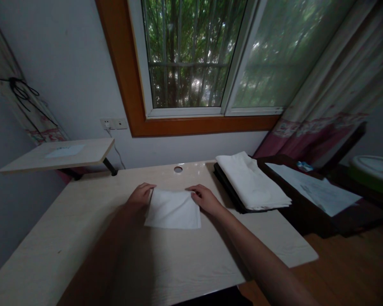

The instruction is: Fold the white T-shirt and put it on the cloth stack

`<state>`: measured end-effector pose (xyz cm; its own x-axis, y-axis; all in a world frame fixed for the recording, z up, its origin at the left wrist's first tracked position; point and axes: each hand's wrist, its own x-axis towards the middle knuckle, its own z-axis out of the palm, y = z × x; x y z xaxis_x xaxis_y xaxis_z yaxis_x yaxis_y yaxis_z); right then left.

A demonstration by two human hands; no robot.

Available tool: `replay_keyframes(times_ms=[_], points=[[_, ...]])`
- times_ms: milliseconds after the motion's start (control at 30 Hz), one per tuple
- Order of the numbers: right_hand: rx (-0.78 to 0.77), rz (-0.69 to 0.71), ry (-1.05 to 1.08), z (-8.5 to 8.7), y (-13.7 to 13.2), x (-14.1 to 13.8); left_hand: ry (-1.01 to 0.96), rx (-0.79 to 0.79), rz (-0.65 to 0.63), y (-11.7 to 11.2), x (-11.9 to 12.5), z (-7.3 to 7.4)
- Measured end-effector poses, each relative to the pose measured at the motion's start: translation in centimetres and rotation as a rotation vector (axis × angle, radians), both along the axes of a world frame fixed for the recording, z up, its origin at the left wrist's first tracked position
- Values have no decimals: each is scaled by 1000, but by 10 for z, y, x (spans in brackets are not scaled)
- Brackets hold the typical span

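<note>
A small white cloth (172,211), roughly rectangular with a few creases, lies on the pale wooden desk (185,263). At its far left corner is my left hand (141,195), fingers closed on the edge. My right hand (206,199) pinches the far right corner between thumb and fingers. The near edge of the cloth rests flat toward me. To the right of my right hand sits a folded stack of white cloth (252,182) on top of a dark folded item (228,187).
A raised shelf (60,154) with a paper sheet stands at the desk's back left. A round cable hole (178,169) is near the back edge. On the right, a dark low surface bears a paper sheet (315,189). Behind is a window (191,55) with curtains.
</note>
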<state>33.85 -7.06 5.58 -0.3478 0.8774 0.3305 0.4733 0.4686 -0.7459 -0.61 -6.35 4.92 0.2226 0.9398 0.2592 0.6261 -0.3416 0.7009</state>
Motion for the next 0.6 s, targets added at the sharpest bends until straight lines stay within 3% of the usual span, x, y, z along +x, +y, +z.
replay_keyframes(times_ms=[133, 267, 367, 600], points=[[-60, 23, 25, 1, 7, -2, -4, -78, -152, 17, 10, 10], [-213, 137, 91, 2, 11, 1, -18, -165, -225, 15, 8, 15], [-274, 197, 135, -1, 12, 2, -34, -191, -181, 6, 3, 9], [-336, 184, 188, -8, 12, -3, -52, -199, -56, -12, -11, -2]])
